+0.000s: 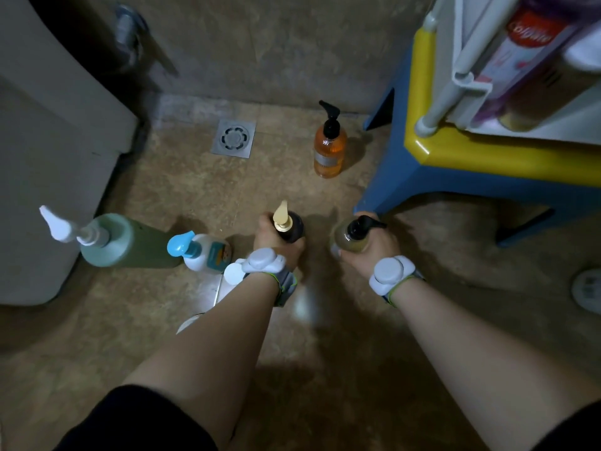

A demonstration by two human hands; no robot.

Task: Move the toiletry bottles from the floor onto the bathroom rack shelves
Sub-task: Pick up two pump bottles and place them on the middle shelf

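Dark round plastic bottle with gold pump, upright at mid-floor, long axis vertical, spout toward the far wall, our left hand clamped round it; our right hand grips a clear yellow black-pumped bottle, spout pointing right. We judge pickup under way; next, lift both to the white rack, right.

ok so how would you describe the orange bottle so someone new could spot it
Start at the blue and yellow stool on the right and look at the floor just left of its leg. The orange bottle stands upright there, right of the square floor drain. It alone is clear orange with a black pump, and nothing touches it.
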